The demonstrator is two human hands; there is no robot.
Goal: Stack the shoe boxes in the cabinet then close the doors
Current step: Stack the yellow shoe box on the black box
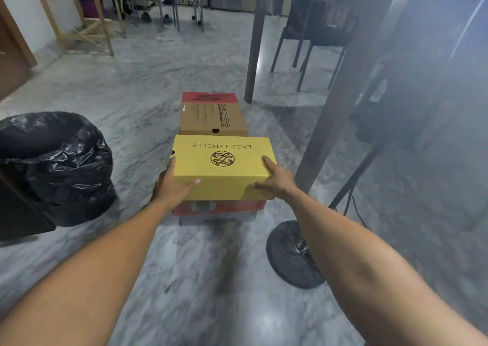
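I have both hands on the yellow shoe box (221,166), which sits at the centre of the frame with its lid printed "LACE LYNELLE" upside down to me above a dark round emblem. My left hand (171,184) is clamped on the box's left near corner, thumb lying across the near edge of the lid and the other fingers wrapped round the left side, mostly hidden. My right hand (274,179) grips the right near corner, its forefinger stretched along the lid's right edge and its thumb pressed on the front face. The yellow box rests on top of a red and white box (219,212), of which only the near face shows just below my hands. Directly behind, toward the upper centre of the frame, lies a brown Skechers box (211,117) with a red far end, flat on the grey marbled floor (184,279); whether it touches the yellow box I cannot tell. At the left edge of the frame stands a bin lined with a black plastic bag (55,160). At lower right the round dark base of a stand (293,255) sits on the floor with a cable trailing away. A grey table leg (340,102) rises beside my right hand, and a dark chair (311,33) stands at upper right.
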